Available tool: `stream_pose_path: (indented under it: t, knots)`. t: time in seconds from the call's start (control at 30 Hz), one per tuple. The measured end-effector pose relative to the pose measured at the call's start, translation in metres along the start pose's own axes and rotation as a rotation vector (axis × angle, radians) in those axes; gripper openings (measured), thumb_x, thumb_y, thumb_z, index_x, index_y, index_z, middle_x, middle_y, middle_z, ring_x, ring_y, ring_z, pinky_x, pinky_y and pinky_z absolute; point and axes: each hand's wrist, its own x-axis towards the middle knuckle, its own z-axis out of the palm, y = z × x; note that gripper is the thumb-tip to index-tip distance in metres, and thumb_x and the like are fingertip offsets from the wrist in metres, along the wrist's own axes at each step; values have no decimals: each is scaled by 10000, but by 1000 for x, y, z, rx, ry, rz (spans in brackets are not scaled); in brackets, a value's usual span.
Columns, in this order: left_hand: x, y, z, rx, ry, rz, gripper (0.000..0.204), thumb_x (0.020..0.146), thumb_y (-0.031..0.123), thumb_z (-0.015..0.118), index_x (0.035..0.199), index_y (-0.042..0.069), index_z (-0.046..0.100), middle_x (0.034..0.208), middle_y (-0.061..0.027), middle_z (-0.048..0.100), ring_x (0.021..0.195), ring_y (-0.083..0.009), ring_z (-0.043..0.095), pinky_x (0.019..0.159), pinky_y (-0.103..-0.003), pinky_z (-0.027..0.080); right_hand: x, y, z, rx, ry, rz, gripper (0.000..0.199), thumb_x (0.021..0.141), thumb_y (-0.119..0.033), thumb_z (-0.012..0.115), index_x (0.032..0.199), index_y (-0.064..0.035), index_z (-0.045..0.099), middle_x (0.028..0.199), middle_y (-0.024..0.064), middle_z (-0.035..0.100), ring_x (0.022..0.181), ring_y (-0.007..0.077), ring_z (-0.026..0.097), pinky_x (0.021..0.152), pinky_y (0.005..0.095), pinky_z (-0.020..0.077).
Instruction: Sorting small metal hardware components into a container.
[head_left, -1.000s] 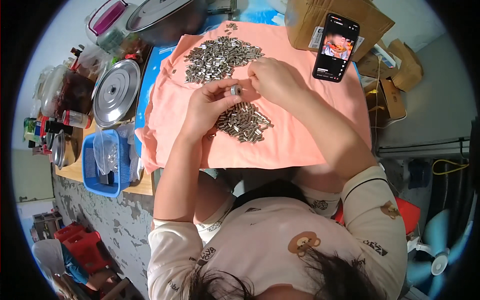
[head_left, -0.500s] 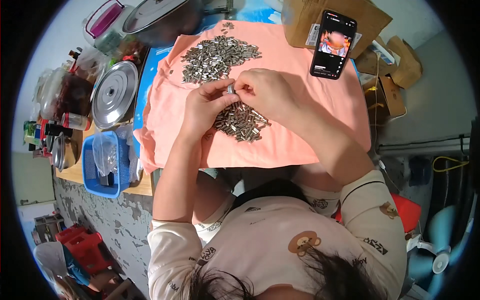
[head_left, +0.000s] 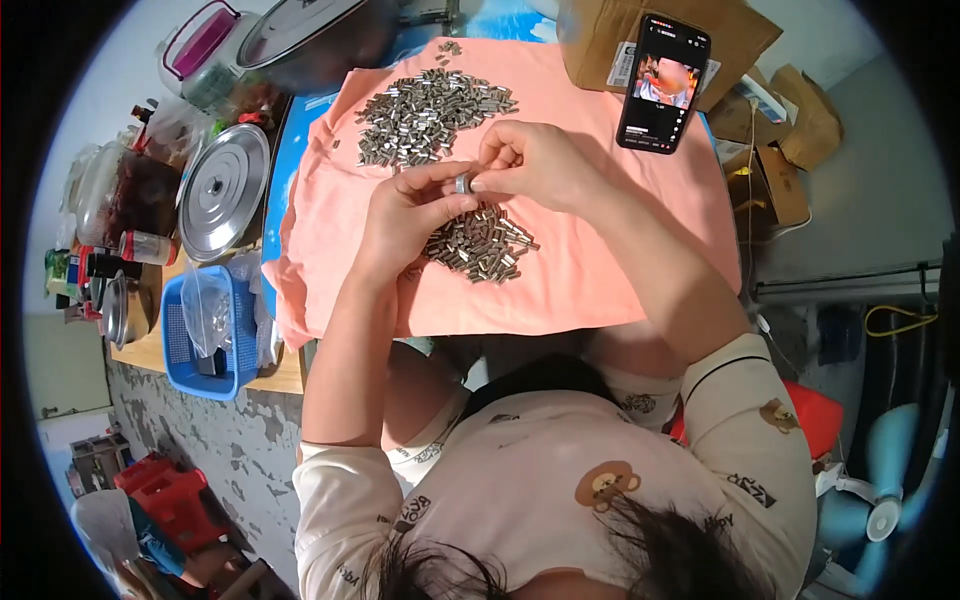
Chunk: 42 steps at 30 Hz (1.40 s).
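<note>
Between the thumb and fingers of my left hand (head_left: 405, 210) is a small silvery metal ring (head_left: 463, 184). My right hand (head_left: 530, 165) meets it from the other side, thumb and fingertips at the ring's edge; whether a smaller piece is pinched there I cannot make out. Just under both hands lies a heap of small metal cylinders (head_left: 485, 250), brownish silver. Farther off, past my fingers, a larger heap of similar shiny cylinders (head_left: 425, 115) spreads over the pink cloth (head_left: 600, 270).
A phone (head_left: 664, 85) leans against a cardboard box (head_left: 600, 45) at the far right. Left of the table are a round metal lid (head_left: 225, 190), a blue basket (head_left: 247, 340) holding plastic bags, and jars. A fan (head_left: 882, 520) turns at lower right. Another person (head_left: 155, 540) is at lower left.
My right hand's fingers have loosened and lifted a little, with the thumb now against the ring. My left hand keeps its hold. Both heaps look the same.
</note>
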Motion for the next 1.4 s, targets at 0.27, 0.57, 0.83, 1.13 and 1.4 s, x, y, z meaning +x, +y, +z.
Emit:
stream_pose_path:
  t: [0.27, 0.57, 0.83, 1.13, 1.4]
  knots:
    - [1, -4, -2, 50, 1, -12, 334, 723, -39, 618, 1046, -36, 536, 936, -61, 594, 847, -118, 563, 774, -236, 455, 31, 30, -28, -702, 393, -176, 113, 745, -105, 570, 840, -53, 602, 743, 90, 592, 661, 185, 567, 588, 308, 450]
    - [2, -6, -3, 26, -1, 37, 297, 749, -35, 599, 1038, -47, 532, 879, -32, 586, 786, -85, 557, 727, -204, 463, 38, 33, -28, -879, 352, -225, 133, 739, -104, 536, 843, -60, 606, 758, 119, 579, 730, 277, 563, 667, 377, 449]
    - [3, -5, -4, 8, -27, 2, 332, 730, -39, 612, 1052, -26, 534, 947, -53, 589, 858, -112, 556, 783, -232, 449, 42, 38, -28, -888, 398, -164, 147, 744, -122, 536, 852, -50, 605, 794, 145, 583, 750, 291, 565, 684, 387, 444]
    - [3, -5, -2, 13, -20, 38, 284, 746, -24, 611, 1022, -35, 545, 867, -18, 588, 771, -71, 546, 722, -197, 454, 45, 37, -27, -1012, 399, -183, 129, 714, -75, 509, 780, -38, 614, 788, 160, 584, 771, 310, 575, 698, 400, 467]
    - [2, -7, -5, -19, -22, 41, 283, 744, -19, 615, 1019, -35, 548, 870, -19, 588, 773, -69, 544, 719, -199, 455, 36, 26, -27, -1005, 262, -157, 108, 721, -86, 528, 783, -42, 605, 780, 120, 583, 753, 276, 562, 677, 364, 446]
